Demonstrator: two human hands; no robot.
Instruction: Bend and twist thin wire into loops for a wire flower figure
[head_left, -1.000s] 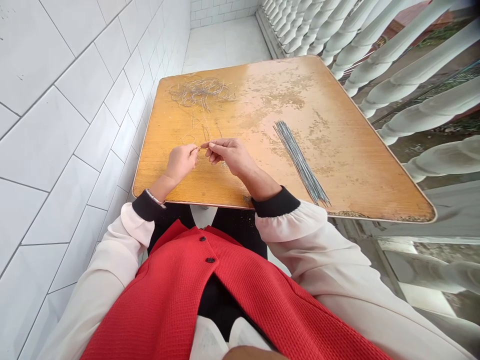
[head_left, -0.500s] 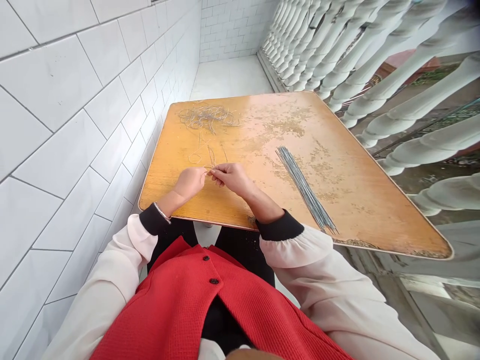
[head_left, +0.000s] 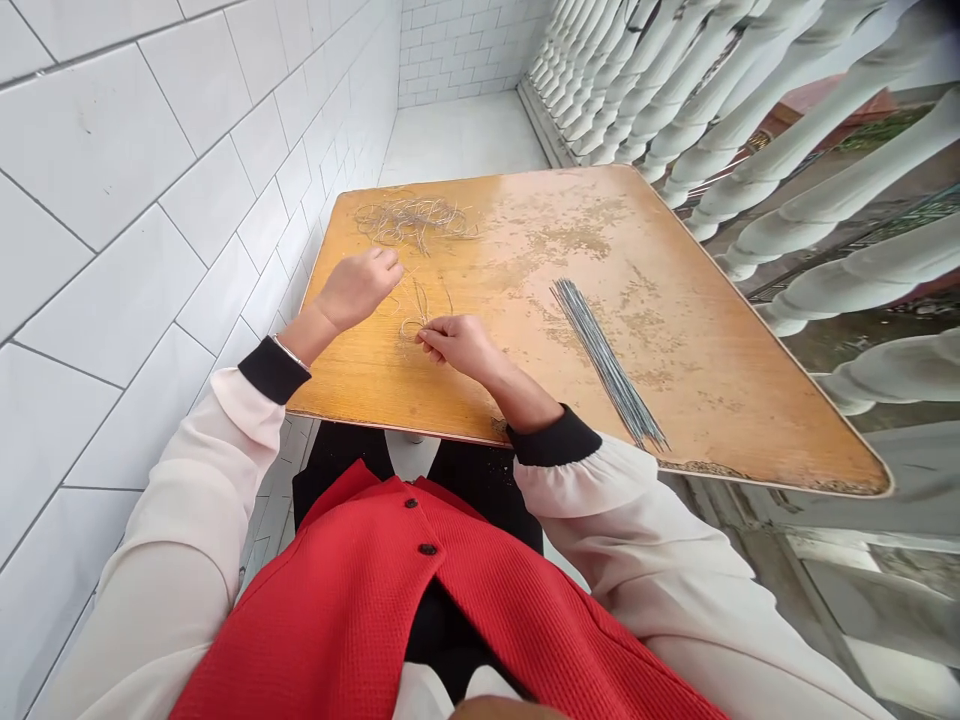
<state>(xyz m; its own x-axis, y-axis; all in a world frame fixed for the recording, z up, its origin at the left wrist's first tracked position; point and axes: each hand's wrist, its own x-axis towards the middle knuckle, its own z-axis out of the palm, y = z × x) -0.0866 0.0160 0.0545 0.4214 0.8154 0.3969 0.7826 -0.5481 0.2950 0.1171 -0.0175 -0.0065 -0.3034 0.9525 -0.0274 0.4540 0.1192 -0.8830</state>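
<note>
Between thumb and fingertips, my right hand point(head_left: 459, 345) pinches thin looped wire point(head_left: 421, 300) close to the near edge of the table. Several fine strands stick out beyond the fingertips, and a small loop shows to their left. My left hand point(head_left: 360, 288) is up and to the left, apart from the right one, with its fingers curled together. Whatever it may hold is too fine to make out. A tangled pile of thin wire point(head_left: 416, 218) lies just beyond my left hand.
The worn wooden table point(head_left: 510, 280) carries a bundle of straight grey wire rods point(head_left: 611, 365) on its right side. A white tiled wall point(head_left: 150, 240) runs close along the left. White balusters point(head_left: 750, 220) line the right side.
My left hand has moved away from the right hand, up and to the left toward the wire pile. The right hand stays almost in place, still pinching the wire.
</note>
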